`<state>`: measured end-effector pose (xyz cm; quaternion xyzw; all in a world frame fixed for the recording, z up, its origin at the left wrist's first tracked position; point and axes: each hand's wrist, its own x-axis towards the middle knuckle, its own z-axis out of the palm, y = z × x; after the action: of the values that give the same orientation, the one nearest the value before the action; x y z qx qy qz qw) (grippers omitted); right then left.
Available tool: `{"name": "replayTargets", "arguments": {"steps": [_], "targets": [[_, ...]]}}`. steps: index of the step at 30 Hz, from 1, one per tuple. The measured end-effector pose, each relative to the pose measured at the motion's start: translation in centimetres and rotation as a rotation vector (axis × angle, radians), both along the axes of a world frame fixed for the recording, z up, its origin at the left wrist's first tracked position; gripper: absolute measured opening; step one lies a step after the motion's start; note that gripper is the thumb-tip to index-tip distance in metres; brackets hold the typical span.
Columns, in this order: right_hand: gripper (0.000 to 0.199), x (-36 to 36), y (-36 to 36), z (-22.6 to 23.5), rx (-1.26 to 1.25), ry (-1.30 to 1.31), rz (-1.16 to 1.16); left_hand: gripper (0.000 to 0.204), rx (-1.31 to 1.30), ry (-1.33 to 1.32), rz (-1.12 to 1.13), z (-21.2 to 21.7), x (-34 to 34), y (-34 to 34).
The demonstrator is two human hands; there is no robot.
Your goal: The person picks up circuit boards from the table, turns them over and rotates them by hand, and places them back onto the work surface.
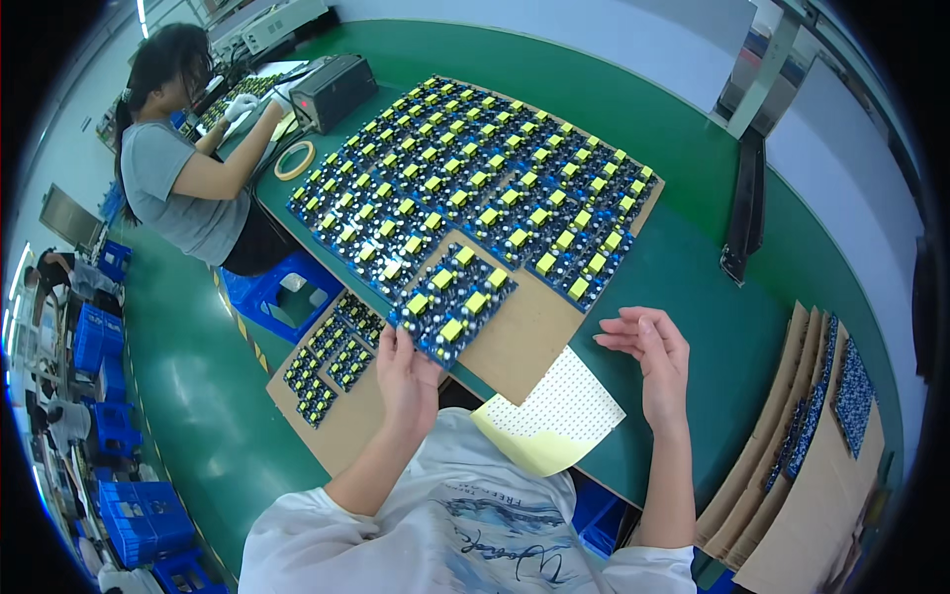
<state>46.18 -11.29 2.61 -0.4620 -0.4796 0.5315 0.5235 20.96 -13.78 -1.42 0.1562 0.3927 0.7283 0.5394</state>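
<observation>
Left hand grips a circuit-board panel above bare cardboard

A dark blue circuit-board panel (435, 300) set with yellow blocks is over the near edge of a cardboard sheet (529, 327), slightly tilted; whether its far side touches the cardboard I cannot tell. The left hand (409, 384) has its fingers closed on the panel's near-left edge. Beyond it, similar boards (457, 168) lie in close rows across most of the sheet. The right hand (653, 361) is apart from the panel, over the green table (683, 257), its fingers loosely extended and a little bent. Between the two hands, a sheet of small white labels (569, 396) overhangs the table's near edge, its pale yellow lower part curling.

Lower left, more boards (332, 348) lie on another cardboard piece (341, 426). To the right stand layered cardboard sheets (816, 515) with boards between them. Farther off, a tape roll (311, 158) lies near a black box (341, 91), where a gloved co-worker (188, 188) works.
</observation>
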Motion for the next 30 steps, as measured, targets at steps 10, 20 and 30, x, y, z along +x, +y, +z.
{"name": "replayTargets", "arguments": {"steps": [10,20,30], "targets": [[0.026,0.4,0.3,-0.8,0.047,-0.028,-0.043,0.034,-0.157,0.455,-0.305,1.6,-3.9,0.6],[0.016,0.5,0.6,-0.8,0.159,-0.090,-0.135,0.035,0.153,1.231,0.057,-0.5,-2.6,-1.7],[0.021,12.8,-7.9,8.3,0.375,-1.246,-0.898,0.020,0.583,1.127,-0.371,-1.3,1.7,-0.4]]}}
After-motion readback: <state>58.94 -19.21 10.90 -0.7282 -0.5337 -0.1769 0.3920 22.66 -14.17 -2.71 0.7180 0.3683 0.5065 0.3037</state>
